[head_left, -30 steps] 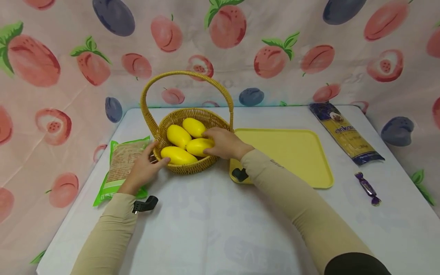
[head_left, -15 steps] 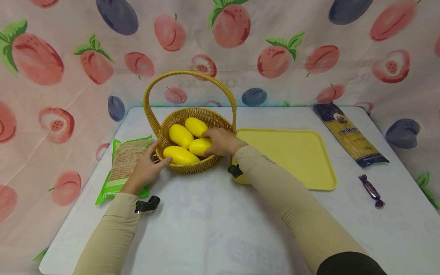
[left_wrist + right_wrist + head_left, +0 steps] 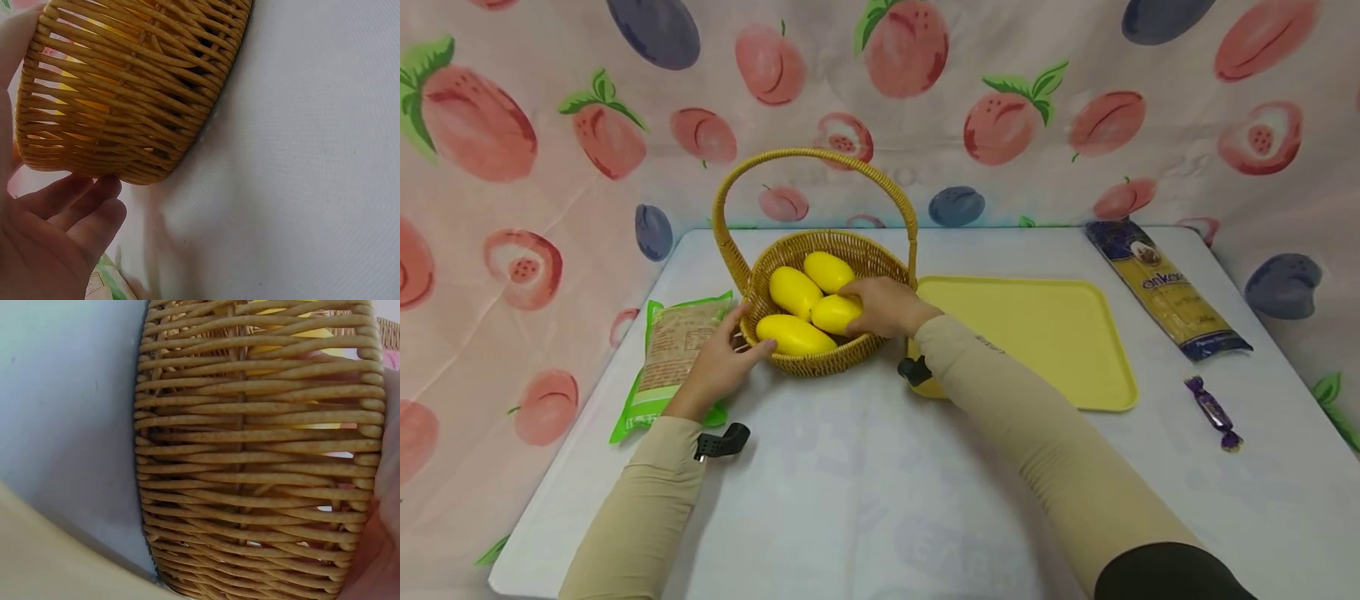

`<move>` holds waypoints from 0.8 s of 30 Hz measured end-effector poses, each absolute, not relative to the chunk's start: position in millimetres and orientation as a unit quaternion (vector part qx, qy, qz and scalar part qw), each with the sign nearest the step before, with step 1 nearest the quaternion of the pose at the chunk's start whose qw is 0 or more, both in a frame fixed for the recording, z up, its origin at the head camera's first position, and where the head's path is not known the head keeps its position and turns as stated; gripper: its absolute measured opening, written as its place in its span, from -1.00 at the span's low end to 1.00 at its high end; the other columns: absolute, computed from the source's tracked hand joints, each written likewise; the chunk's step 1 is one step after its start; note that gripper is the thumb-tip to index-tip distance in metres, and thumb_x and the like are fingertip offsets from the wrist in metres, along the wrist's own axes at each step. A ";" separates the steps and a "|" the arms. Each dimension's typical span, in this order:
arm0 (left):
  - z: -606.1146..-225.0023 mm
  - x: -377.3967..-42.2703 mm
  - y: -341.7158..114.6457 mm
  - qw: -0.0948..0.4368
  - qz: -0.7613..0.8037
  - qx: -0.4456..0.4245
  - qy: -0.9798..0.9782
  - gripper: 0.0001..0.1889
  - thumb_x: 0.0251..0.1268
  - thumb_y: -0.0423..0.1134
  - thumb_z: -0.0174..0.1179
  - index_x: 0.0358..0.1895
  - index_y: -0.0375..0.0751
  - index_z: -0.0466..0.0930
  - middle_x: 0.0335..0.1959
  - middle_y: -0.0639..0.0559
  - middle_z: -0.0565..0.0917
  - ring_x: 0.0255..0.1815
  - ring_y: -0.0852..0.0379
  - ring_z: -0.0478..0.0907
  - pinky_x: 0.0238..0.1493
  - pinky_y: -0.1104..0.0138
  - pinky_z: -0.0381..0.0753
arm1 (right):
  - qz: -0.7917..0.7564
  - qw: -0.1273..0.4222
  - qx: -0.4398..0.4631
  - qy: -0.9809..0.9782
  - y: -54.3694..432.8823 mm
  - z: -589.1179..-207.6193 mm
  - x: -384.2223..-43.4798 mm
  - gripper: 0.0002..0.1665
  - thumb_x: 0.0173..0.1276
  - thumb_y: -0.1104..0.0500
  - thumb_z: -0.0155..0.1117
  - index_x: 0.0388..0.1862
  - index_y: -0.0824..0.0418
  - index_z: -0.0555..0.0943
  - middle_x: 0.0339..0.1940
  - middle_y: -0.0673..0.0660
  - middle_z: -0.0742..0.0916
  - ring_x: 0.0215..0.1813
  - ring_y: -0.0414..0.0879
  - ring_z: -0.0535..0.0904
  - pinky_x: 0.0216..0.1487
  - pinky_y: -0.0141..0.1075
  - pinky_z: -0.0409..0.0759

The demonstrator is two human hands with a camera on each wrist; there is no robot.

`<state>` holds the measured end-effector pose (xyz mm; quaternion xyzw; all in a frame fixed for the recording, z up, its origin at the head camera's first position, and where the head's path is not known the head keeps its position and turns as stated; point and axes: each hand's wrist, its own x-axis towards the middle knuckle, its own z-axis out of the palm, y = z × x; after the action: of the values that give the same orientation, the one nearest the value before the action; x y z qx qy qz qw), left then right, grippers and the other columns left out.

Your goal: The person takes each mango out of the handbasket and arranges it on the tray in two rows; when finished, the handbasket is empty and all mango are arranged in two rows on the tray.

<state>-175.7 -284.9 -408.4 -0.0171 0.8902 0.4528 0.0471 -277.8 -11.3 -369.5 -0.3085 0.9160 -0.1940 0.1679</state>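
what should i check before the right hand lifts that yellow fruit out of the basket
1. Right hand on a yellow fruit: ok, fingers curl over the one nearest the tray.
2. Basket steadied: ok, left hand rests against its outer wall.
3. Path past the handle: ok, the arch stands above and behind the hand.
4. Tray free for a fruit: ok, its surface shows bare.
5. Other three fruits lying loose from the held one: cannot tell, they touch it.
6. Firmness of the grip: cannot tell, the wrist views show mostly wicker.
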 end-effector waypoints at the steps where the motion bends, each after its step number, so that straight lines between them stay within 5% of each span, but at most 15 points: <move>1: -408.2 -175.8 -284.7 0.047 0.453 -0.017 0.890 -0.03 0.35 0.19 0.25 0.64 -0.06 -0.09 0.57 -0.28 0.07 0.45 -0.32 0.22 0.42 -0.11 0.26 | -0.197 0.165 -0.309 0.916 -10.9 -369.2 -277.4 -0.20 0.34 -0.08 0.42 0.50 0.07 0.41 0.43 0.06 0.50 0.45 0.04 0.35 0.40 -0.12 0.36; 24: -408.8 -175.4 -284.2 0.041 0.451 -0.015 0.891 -0.05 0.36 0.15 0.25 0.64 -0.09 -0.07 0.58 -0.27 0.07 0.45 -0.32 0.23 0.41 -0.10 0.28 | -0.276 0.105 -0.343 0.891 5.0 -341.5 -260.0 -0.20 0.33 -0.09 0.43 0.49 0.07 0.43 0.42 0.07 0.50 0.43 0.00 0.33 0.43 -0.16 0.31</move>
<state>-175.4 -284.2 -408.8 -0.0146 0.8913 0.4513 0.0413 -260.0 5.0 -341.5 -0.3433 0.8915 -0.2765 0.1049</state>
